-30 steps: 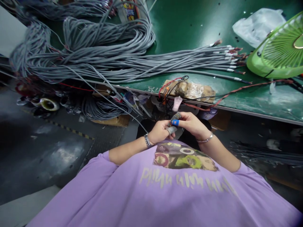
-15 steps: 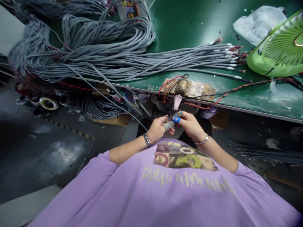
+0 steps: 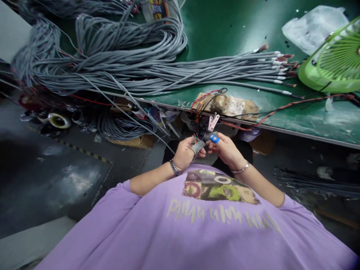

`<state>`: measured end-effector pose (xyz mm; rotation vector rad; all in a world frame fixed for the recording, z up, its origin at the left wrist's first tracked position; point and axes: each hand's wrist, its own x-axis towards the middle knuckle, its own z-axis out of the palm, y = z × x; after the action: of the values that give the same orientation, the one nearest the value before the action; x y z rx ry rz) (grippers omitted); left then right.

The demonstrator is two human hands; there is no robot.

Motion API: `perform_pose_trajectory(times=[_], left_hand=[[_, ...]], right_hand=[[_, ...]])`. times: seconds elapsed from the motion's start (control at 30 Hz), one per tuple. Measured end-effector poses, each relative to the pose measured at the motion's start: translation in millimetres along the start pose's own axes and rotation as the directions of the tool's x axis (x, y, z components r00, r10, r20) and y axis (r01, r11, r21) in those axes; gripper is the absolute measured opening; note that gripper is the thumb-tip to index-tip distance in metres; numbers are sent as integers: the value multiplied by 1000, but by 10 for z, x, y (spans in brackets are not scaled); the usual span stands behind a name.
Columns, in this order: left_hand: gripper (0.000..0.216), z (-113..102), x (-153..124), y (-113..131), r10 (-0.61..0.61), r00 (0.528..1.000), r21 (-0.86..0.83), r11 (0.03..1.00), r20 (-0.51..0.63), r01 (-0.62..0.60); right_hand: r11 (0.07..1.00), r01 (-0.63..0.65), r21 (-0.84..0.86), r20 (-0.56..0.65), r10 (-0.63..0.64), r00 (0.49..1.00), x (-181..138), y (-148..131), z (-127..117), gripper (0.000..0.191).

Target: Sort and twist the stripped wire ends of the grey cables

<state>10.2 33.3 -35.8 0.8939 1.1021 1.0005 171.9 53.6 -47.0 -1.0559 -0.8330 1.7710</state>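
My left hand (image 3: 186, 153) is closed on the end of a grey cable, and thin coloured wires (image 3: 195, 139) fan out above its wrapped thumb. The cable (image 3: 163, 141) runs from the bench edge down to that hand. Close beside it, my right hand (image 3: 225, 149) has its fingers pinched together, with a blue wrap on the thumb and a grey cover on a finger. What lies between those fingertips, likely wire ends, is too small to make out. Just above the hands a pink clothes peg (image 3: 213, 122) hangs at the bench edge.
A large bundle of grey cables (image 3: 135, 71) lies along the green bench (image 3: 225, 26), stripped ends to the right. A green fan (image 3: 334, 63) and a plastic bag (image 3: 313, 28) are at right. A taped block (image 3: 229, 106) sits at the front edge. Coiled cable (image 3: 126, 127) lies below.
My hands have drawn slightly apart, and the coloured wires now show more fully above the left thumb. The pink peg has turned. The view has shifted a little.
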Motion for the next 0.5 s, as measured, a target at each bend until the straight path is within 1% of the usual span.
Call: perform_pose_trajectory(times=[0.1,0.2,0.37,0.43,0.5], left_hand=[[44,-1,7,-10,-4,1000,27,1000,15,4],[43,5,8,-9,-24,999,45,999,42,22],[42,12,-11,19,-62,993,64,996,96,56],[41,4,-17,17,-47,995,57,997,89,42],[40,-9,-16,3,-24,998,28,999,55,22]], right_hand=[[991,78,-110,15,-76,997,8,10,17,38],[980,129,-154,41,-124,991,30,-9,57,37],[976,130,-175,48,-124,991,65,-53,128,35],[979,120,-165,22,-118,993,66,-57,141,34],[989,97,-111,-21,-100,995,55,-49,141,34]])
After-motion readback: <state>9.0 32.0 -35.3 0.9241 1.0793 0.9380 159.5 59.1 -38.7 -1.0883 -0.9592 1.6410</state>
